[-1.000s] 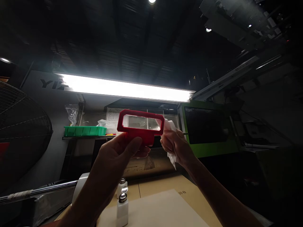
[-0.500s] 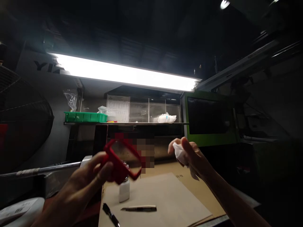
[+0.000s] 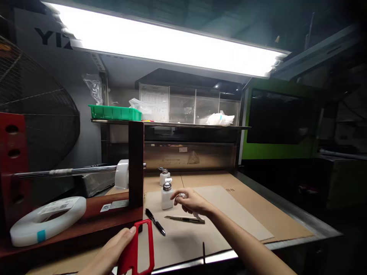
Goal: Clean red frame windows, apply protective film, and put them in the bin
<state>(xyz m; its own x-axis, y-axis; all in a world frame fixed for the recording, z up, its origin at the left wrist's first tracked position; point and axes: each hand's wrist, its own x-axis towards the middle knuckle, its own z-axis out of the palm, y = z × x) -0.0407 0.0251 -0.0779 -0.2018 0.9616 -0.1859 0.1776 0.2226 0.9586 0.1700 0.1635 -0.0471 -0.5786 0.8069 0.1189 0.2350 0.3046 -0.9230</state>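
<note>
My left hand (image 3: 113, 250) grips a red plastic frame (image 3: 129, 258) with a rectangular opening, low at the table's front edge. Over the table, my right hand (image 3: 192, 201) has its fingers curled around a crumpled white wipe (image 3: 182, 195), mostly hidden by the hand. Its fingertips are right beside a white dispenser bottle (image 3: 167, 199) with a metal top; whether they touch it I cannot tell. A second such bottle (image 3: 164, 178) stands behind. Below the right hand lie a slim craft knife (image 3: 185, 219) and a black pen (image 3: 155, 222).
Left is a dark red stand (image 3: 136, 164) with a metal rod (image 3: 86, 170) and a roll of clear film (image 3: 48, 219) on its base. A shelf (image 3: 172, 124) at the back carries a green tray (image 3: 114, 113). Cardboard (image 3: 241, 198) covers the table.
The view has tipped downward. My left hand has lowered the red frame to the table's front edge. My right hand, with the wipe, has moved left to the front bottle.
</note>
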